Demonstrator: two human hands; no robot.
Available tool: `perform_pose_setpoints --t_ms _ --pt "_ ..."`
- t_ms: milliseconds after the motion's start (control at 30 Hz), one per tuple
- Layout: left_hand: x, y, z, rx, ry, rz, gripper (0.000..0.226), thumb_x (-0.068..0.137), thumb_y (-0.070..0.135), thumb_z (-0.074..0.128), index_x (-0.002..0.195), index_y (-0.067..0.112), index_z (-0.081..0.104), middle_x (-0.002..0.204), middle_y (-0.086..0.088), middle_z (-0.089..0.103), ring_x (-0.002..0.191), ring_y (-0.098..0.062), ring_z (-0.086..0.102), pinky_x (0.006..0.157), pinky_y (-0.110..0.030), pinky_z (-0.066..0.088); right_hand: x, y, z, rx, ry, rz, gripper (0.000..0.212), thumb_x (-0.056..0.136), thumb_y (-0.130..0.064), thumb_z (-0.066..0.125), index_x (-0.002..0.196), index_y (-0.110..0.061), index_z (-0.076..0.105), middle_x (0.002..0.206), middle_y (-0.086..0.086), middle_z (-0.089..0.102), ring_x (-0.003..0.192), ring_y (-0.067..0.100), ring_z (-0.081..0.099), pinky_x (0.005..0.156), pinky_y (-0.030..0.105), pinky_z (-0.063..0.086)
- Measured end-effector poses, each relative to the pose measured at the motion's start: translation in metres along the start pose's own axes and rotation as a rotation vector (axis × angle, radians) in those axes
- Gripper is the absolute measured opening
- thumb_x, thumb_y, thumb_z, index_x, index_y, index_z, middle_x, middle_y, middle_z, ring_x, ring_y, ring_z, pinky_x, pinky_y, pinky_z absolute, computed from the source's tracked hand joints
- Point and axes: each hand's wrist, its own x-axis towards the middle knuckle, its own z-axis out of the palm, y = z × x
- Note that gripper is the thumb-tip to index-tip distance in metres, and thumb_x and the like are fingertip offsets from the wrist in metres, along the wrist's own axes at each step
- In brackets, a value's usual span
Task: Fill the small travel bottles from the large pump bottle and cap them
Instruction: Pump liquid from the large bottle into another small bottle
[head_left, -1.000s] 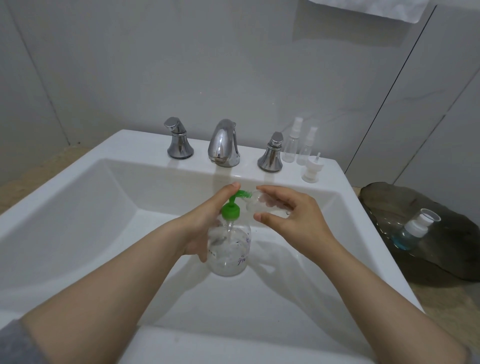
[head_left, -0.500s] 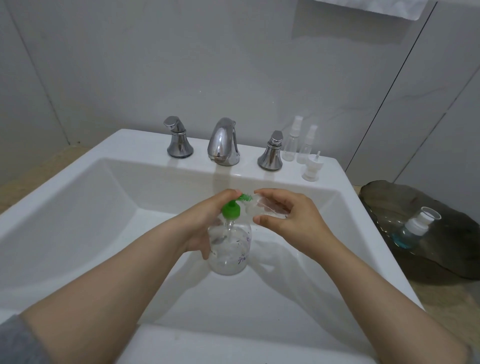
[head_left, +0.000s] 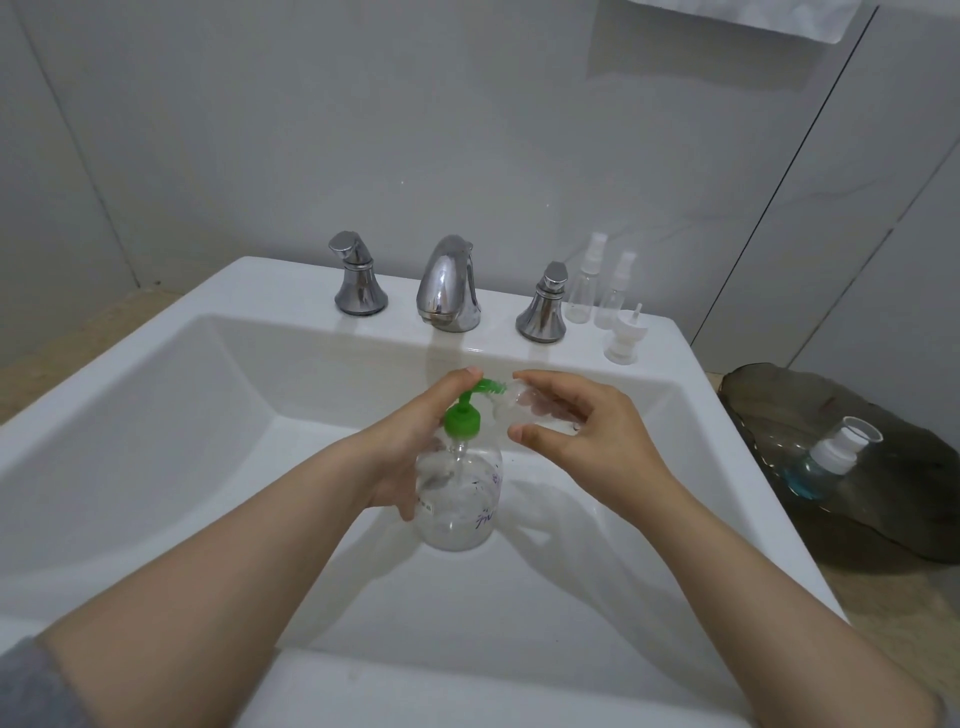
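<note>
The clear pump bottle (head_left: 460, 499) sits upright over the white sink basin (head_left: 156, 415). Our left hand (head_left: 410, 447) curls round its body, with one fingertip on top of the green pump head (head_left: 462, 418). The nozzle (head_left: 491, 387) points right and meets the mouth of a small clear travel bottle (head_left: 524, 408). Our right hand (head_left: 587, 441) pinches that bottle between thumb and fingers, tipped on its side toward the spout.

We judge this to be the filling step. To do it well, we should:

- seat the mouth right under the nozzle tip before pressing;
- angle the mouth a little upward so nothing runs back out;
- press slowly and fully, letting the head rise between strokes;
- pinch lightly, since thin plastic would likely squeeze liquid out.

We cannot tell how full the travel bottle is, because plastic and liquid are both clear. The big bottle looks low, so the pump may sputter.

On the ledge by the right tap handle stand two capped spray bottles (head_left: 582, 291). A loose spray cap (head_left: 626, 338) sits just in front of them, probably the one for this bottle. Farther right, a blue bottle (head_left: 821, 462) lies on a dark tray (head_left: 909, 493).
</note>
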Motion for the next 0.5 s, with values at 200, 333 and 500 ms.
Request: perform_pose_setpoints --t_ms 200,333,500 --pt "-0.0015 0.0012 0.0007 0.018 0.004 0.015 0.104 0.048 0.084 0.057 0.142 0.038 0.047 0.154 -0.009 0.037 0.140 -0.042 0.036 0.111 -0.073 0.018 0.0002 0.0005 0.0008 -0.006 0.018 -0.019 0.049 0.073 -0.018 0.082 0.117 -0.034 0.066 0.101 -0.012 0.070 0.100 0.001 0.063 0.095 0.018 0.047" --pt "-0.0022 0.0011 0.0013 0.019 0.022 0.049 0.098 0.048 0.080 0.061 0.137 0.038 0.050 0.150 -0.011 0.039 0.138 -0.042 0.040 0.109 -0.072 0.023 0.0005 0.0000 0.0007 -0.008 0.008 -0.016 0.048 0.073 -0.017 0.081 0.116 -0.034 0.066 0.101 -0.011 0.070 0.098 0.000 0.063 0.095 0.017 0.047" --pt "-0.0021 0.0021 0.0005 -0.022 0.049 0.056 0.076 0.069 0.070 0.062 0.134 0.032 0.054 0.149 -0.013 0.040 0.135 -0.042 0.041 0.107 -0.076 0.021 0.0007 -0.0009 0.0007 -0.001 -0.012 0.001 0.046 0.074 -0.016 0.081 0.113 -0.034 0.067 0.102 -0.013 0.070 0.099 -0.004 0.062 0.092 0.011 0.045"
